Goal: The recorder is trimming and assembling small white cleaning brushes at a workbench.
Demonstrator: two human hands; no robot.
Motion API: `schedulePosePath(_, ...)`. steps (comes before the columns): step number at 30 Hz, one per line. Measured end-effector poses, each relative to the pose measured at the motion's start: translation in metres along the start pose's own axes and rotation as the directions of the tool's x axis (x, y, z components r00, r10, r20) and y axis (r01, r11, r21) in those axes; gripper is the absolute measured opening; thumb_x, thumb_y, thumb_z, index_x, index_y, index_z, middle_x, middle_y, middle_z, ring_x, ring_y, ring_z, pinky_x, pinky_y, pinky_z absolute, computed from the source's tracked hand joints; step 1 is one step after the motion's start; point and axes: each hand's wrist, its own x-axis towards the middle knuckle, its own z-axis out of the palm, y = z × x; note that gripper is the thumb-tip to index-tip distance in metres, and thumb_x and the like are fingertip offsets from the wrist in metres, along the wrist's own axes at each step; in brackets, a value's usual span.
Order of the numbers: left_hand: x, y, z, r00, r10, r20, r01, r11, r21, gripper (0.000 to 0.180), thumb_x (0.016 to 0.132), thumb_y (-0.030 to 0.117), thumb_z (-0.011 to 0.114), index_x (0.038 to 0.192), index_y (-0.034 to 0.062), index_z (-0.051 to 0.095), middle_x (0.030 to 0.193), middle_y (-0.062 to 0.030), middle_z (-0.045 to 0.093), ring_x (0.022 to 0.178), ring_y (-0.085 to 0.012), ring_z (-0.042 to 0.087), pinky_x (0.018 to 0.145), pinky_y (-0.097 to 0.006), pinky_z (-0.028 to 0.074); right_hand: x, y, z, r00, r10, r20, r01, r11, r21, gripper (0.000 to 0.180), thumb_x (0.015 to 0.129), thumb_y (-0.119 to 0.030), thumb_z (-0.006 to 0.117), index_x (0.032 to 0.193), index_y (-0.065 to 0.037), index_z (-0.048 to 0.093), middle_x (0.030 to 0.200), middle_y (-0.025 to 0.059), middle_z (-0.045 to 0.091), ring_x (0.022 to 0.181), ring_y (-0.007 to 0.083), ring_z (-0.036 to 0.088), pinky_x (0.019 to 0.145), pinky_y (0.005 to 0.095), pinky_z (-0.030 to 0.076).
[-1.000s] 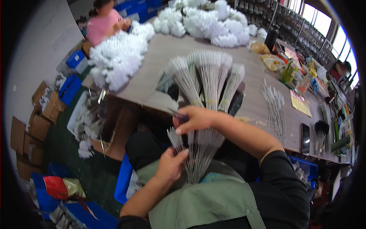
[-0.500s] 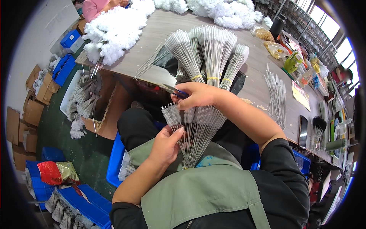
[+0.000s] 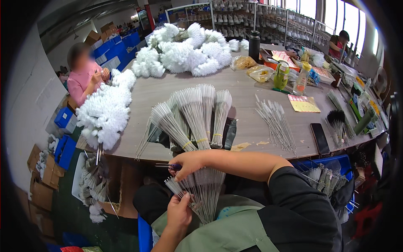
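A fanned bundle of thin wire brushes (image 3: 208, 191), with whitish bristle tips, stands over my lap against the green apron. My left hand (image 3: 179, 213) pinches a few brush stems at the bundle's left side, thumb on top. Across the bristle tips reaches my right hand (image 3: 189, 163), closed round a small pair of scissors (image 3: 175, 167) with a blue handle; the thin blades point left. My fingers cover much of the scissors. Just beyond, on the table edge, several brush bundles (image 3: 197, 113) tied with yellow bands lie on black sheeting.
Fluffy white brush heaps (image 3: 180, 52) cover the table's far side, and another heap (image 3: 105, 109) its left corner. Loose wire brushes (image 3: 276, 126), a phone (image 3: 320, 138) and bottles (image 3: 301, 80) lie to the right. A person in pink (image 3: 86, 77) works at the left.
The view has tilted up, showing more of the table and room. Both hands stay at the brush bundle, the left still pinching stems and the right still holding the scissors.
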Motion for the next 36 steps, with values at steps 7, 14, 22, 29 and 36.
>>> schedulePosePath(7,-0.002,0.003,0.002,0.998,-0.062,0.024,0.062,0.998,0.007,0.007,0.091,0.01,0.055,0.098,0.0111,0.053,0.088,-0.003,0.06,0.079,-0.0158,0.058,0.068,-0.038,0.049,0.001,0.005,-0.001,0.999,-0.036,0.012,0.036,0.999,-0.032,0.024,0.08,-0.025,0.069,0.088,-0.006,0.057,0.077,-0.0023,0.056,0.074,0.0088,0.05,0.069,0.0268,0.042)
schedulePosePath(14,-0.003,0.0,-0.004,0.998,-0.056,-0.001,0.056,0.998,0.008,0.008,0.091,0.01,0.054,0.099,0.011,0.053,0.089,-0.0031,0.06,0.079,-0.0157,0.058,0.068,-0.038,0.048,0.002,0.004,0.001,0.996,-0.086,0.02,0.087,0.995,-0.045,0.023,0.079,-0.025,0.071,0.084,-0.007,0.058,0.072,-0.0024,0.057,0.07,0.0088,0.053,0.066,0.0266,0.043)
schedulePosePath(22,-0.002,0.0,-0.003,0.997,-0.062,0.043,0.063,0.998,-0.028,0.009,0.092,0.01,0.053,0.1,0.0077,0.053,0.089,-0.0038,0.06,0.08,-0.0162,0.058,0.071,-0.04,0.049,0.002,0.003,0.0,0.998,-0.045,0.043,0.047,0.998,-0.051,0.033,0.081,-0.032,0.071,0.091,-0.005,0.054,0.081,-0.0041,0.051,0.079,0.0066,0.045,0.072,0.0255,0.041)
schedulePosePath(29,-0.005,0.003,-0.001,0.997,-0.083,0.001,0.083,0.996,-0.028,0.01,0.091,0.009,0.054,0.101,0.008,0.053,0.089,-0.0034,0.059,0.08,-0.0148,0.056,0.069,-0.036,0.047,0.003,0.002,0.003,0.999,-0.033,0.038,0.041,0.972,-0.229,0.036,0.079,-0.031,0.074,0.091,-0.005,0.051,0.081,-0.0026,0.051,0.08,0.0083,0.045,0.072,0.0265,0.042)
schedulePosePath(36,-0.008,0.006,-0.001,0.996,-0.087,0.035,0.088,0.996,-0.019,0.01,0.092,0.012,0.052,0.101,0.0082,0.054,0.091,-0.0035,0.06,0.079,-0.0149,0.057,0.069,-0.035,0.047,0.0,-0.005,0.004,1.0,0.005,0.006,-0.003,0.974,-0.226,0.039,0.082,-0.037,0.07,0.092,-0.005,0.051,0.081,-0.0005,0.051,0.079,0.0099,0.046,0.072,0.0274,0.042)
